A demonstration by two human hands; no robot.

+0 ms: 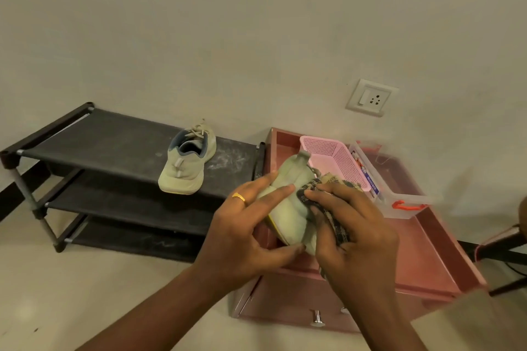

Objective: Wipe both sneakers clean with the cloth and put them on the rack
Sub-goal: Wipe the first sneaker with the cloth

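2 pale green sneakers are in view. 1 of them, the held sneaker (288,208), is lifted off every surface near the middle of the view, over the near left part of a pink cabinet (427,251), with a yellow strip of its sole showing toward 7 o'clock. The other, the shelved sneaker (185,168), stands upright on the top shelf of the rack (114,145) at 10 o'clock from the first, heel toward the camera and laces toward the wall.

1 cloth (330,179), checked in dark and beige, lies against the held sneaker's 3 o'clock side. The right hand (356,231) has its fingers curled around the cloth and presses it onto the shoe, folds of cloth showing between the fingers. The left hand (242,236) grasps the shoe from 9 o'clock: 2 fingers lie nearly straight across the upper, the thumb clamps underneath at 6 o'clock, and 1 gold ring (239,197) sits on another finger.

The rack is 1 black frame with 3 fabric shelves; the top one carries pale dusty marks at 3 o'clock from the shelved sneaker.

On the cabinet, 1 pink mesh basket (336,159) stands at 1 o'clock from the held sneaker, and 1 clear box (399,199) with an orange latch is just beside the basket at its 4 o'clock. 1 metal knob (317,318) shows on the cabinet front at 6 o'clock. 1 wall socket (370,98) is mounted higher up at 1 o'clock.
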